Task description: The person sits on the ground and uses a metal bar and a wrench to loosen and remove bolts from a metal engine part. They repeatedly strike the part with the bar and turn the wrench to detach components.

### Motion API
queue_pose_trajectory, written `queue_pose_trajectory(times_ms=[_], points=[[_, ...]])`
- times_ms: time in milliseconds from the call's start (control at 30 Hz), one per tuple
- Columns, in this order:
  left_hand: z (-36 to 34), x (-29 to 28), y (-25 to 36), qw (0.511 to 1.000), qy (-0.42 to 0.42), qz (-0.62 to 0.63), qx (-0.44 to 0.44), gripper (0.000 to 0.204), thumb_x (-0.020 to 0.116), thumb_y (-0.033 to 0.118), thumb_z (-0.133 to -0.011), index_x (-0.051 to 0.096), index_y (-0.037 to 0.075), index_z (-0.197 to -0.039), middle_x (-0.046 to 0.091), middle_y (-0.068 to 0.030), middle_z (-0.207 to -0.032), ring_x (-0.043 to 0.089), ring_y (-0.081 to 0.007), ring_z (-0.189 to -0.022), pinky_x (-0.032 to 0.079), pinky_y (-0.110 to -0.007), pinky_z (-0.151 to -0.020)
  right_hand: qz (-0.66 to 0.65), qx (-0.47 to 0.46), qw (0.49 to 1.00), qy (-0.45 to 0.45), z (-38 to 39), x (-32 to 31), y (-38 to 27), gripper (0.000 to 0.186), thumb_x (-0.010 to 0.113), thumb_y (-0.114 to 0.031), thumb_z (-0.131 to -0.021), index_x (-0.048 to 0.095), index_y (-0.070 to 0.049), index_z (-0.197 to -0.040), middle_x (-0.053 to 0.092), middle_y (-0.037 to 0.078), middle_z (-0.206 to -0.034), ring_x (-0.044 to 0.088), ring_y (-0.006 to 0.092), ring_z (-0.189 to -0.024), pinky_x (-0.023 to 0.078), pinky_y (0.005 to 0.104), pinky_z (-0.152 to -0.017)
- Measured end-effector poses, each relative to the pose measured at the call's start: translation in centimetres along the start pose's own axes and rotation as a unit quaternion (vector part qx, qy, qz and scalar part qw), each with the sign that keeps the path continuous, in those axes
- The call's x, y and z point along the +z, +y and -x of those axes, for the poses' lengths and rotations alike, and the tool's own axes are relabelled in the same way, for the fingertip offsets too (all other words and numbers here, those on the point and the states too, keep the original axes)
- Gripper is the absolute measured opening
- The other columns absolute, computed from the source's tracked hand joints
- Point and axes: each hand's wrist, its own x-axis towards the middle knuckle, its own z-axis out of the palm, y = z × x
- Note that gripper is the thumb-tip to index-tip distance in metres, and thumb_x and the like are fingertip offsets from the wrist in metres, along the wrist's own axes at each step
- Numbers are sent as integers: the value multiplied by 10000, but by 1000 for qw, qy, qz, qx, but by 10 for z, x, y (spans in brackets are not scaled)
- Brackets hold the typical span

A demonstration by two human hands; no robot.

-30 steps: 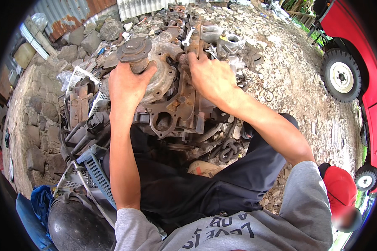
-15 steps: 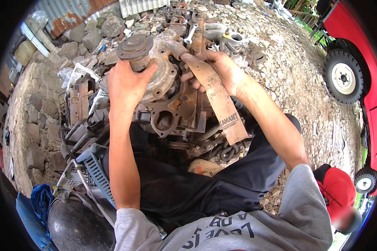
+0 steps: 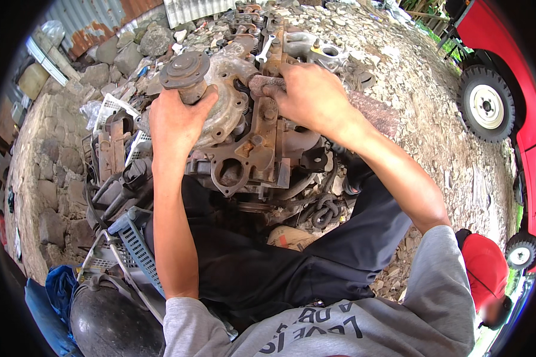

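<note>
A rusty engine block with cylinder head (image 3: 244, 166) lies before my lap. My left hand (image 3: 181, 113) is wrapped round the neck of the flanged hub (image 3: 184, 65) on a cast pump housing (image 3: 220, 122), thumb on the right side. My right hand (image 3: 304, 95) is closed on a worn reddish-brown strip, apparently sandpaper (image 3: 375, 113), over the head's top near the housing's outlet pipe; the strip trails out to the right behind my hand. A steel spanner (image 3: 266, 50) lies just above, beside an aluminium manifold (image 3: 315, 47).
Plastic crates (image 3: 140, 247) of metal parts and hoses stand left, with a black rounded object (image 3: 113, 315) and blue sheeting. Stony ground (image 3: 423, 89) runs right toward a red vehicle (image 3: 527, 137). A person in red (image 3: 482, 268) is at lower right. Corrugated sheets stand behind.
Half a second ago the strip hung down pale side up over my right wrist; now my right hand has turned knuckles up, and the strip extends rightward, reddish side showing.
</note>
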Motion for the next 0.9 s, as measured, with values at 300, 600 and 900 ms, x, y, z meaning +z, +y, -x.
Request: queue_pose_trajectory(times_ms=[300,600,900], points=[[1,-1,5,1000,6,-10,3,458,781,308,-750,680,57,-1119,718,-185,-1026,677,-372,-982,531,-426,-855,189,-167,947,200,16,21,1,224,675,-162,-760,621,-40,-940,617,103,-900,639,257,-831,507,383,-702],[-1,1,2,1000,10,5,13,471,789,318,-746,680,48,-1115,720,-186,-1012,679,-371,-974,532,-426,-851,242,-168,930,220,4,41,-9,192,614,-105,-790,550,-41,-959,565,102,-885,660,220,-767,554,342,-596],[-1,2,-3,1000,9,-5,15,463,786,336,-749,691,34,-1087,719,-195,-995,676,-385,-956,530,-436,-848,186,-109,967,139,-8,43,-6,139,639,-103,-775,613,4,-860,654,127,-711,708,255,-611,569,365,-527]])
